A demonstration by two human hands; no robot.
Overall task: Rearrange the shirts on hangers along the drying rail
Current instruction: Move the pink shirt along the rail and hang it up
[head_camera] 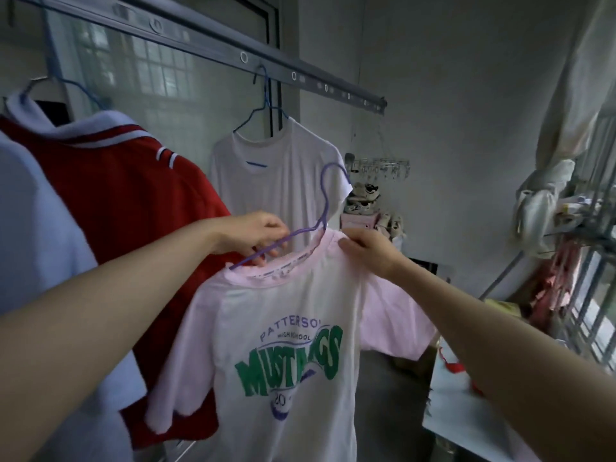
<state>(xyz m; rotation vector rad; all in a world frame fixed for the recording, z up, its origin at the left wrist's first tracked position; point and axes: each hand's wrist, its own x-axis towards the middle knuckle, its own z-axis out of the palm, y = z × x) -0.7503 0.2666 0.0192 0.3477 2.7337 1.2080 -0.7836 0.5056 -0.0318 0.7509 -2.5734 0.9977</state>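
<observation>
My left hand [256,236] grips the thin purple wire hanger [301,232] by its sloping arm. My right hand [366,250] pinches the collar of the pale pink printed T-shirt [283,328], held below the grey metal drying rail [300,78]. The cloth looks light, limp and slide-prone; I'd hold below the hook.

Drying rail [206,41] bare between red shirt [133,201] and blue hanger [263,105] of white shirt [283,175]: open slot. Second bare stretch right of blue hanger to rail end. Purple hanger [328,181] hook just before white shirt. Pink shirt [286,328] blocks low centre. Red shirt crowds left. Clip rack [383,166] and window grille [596,268] hem right.
</observation>
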